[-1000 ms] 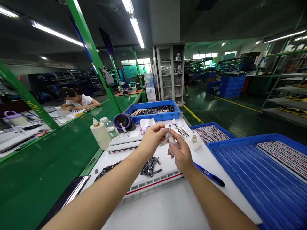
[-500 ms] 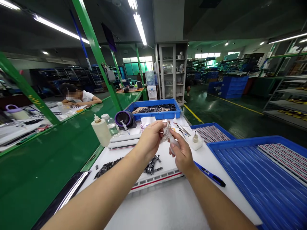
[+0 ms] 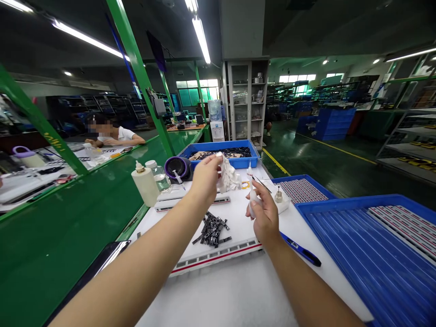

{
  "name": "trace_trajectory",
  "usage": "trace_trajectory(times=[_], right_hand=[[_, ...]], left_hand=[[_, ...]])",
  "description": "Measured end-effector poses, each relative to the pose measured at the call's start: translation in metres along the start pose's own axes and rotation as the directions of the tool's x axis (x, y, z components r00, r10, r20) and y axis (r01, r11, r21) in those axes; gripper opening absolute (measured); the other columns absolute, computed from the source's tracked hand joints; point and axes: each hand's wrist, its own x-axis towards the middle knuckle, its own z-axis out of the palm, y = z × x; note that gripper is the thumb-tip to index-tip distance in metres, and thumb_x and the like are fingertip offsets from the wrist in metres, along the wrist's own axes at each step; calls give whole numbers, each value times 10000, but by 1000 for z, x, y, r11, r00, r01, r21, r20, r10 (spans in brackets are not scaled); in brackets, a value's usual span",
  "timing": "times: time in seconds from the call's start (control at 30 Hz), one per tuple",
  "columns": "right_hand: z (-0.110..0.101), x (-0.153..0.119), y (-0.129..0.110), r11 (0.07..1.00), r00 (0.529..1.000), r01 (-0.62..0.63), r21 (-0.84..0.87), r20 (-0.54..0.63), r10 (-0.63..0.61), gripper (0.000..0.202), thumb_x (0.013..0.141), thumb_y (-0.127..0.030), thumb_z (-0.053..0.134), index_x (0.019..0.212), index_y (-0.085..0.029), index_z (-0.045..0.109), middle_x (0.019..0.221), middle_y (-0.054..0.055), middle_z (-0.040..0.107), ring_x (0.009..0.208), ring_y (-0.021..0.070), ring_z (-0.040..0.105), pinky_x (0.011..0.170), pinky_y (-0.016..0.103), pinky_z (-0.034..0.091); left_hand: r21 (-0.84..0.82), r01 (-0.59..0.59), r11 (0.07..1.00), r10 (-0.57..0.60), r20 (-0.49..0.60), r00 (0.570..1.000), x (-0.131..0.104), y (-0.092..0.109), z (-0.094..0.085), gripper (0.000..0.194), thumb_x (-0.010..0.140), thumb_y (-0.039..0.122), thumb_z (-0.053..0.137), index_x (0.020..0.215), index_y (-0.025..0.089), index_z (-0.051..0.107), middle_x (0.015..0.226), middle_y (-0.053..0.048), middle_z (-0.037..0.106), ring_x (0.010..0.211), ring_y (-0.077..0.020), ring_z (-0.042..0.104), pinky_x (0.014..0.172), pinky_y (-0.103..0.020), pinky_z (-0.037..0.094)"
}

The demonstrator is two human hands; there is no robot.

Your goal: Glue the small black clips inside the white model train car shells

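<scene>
A crumpled white tissue (image 3: 230, 176) hangs from my left hand (image 3: 206, 180), pinched between thumb and fingers above the far part of the worktable. My right hand (image 3: 265, 213) is wrapped around a small whitish squeeze bottle (image 3: 253, 200), its thin tip pointing up, apart from the tissue. Below my hands a pile of small black parts (image 3: 213, 230) lies on the white tabletop. In front of it is a long white model train side (image 3: 218, 259) with a red stripe and a row of window openings. A second white strip (image 3: 220, 200) lies behind the pile, partly behind my left arm.
At the left stand a cream squeeze bottle (image 3: 146, 187), a clear jar (image 3: 162, 180) and a syringe (image 3: 179, 179). A blue bin (image 3: 235, 162) of black parts is behind. Blue trays (image 3: 340, 245) with striped strips stand right. A blue pen-like tool (image 3: 301, 250) lies near my right wrist.
My hands have parted: the left has moved left and up with the tissue, off the bottle's tip. The right has shifted slightly right with the bottle. The tissue now hangs looser.
</scene>
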Motion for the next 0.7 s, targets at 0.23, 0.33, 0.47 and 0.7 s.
trace_trajectory(times=[0.23,0.33,0.47,0.7], right_hand=[[2,5,-1,996,998,-48,72,45,45,439,909,-267,494,1344,-297,540,1023,42,598,542,71,487,493,239,470],[3,5,-3,994,997,-54,91,60,49,432,905,-261,497,1332,-288,553,960,33,605,538,77,479,467,226,450],[5,4,-2,995,996,-55,84,77,49,429,894,-248,506,1318,-290,557,1000,38,610,550,79,484,461,222,442],[6,0,7,990,994,-98,103,59,92,328,880,-243,521,1204,-277,485,1010,25,587,624,99,527,482,213,442]], left_hand=[[111,142,984,-164,222,961,-34,-37,4,237,646,322,778,787,155,688,709,-23,631,600,-122,545,546,-237,420],[114,133,985,-161,292,943,-47,-38,5,274,681,385,766,824,163,691,685,-27,626,545,-144,538,474,-261,420],[116,122,986,-153,309,939,-52,-36,3,300,702,409,776,862,172,684,639,1,576,488,-131,499,408,-250,393],[102,127,987,-151,285,947,-47,-35,1,269,664,345,816,761,142,668,652,9,560,557,-92,481,485,-203,400]])
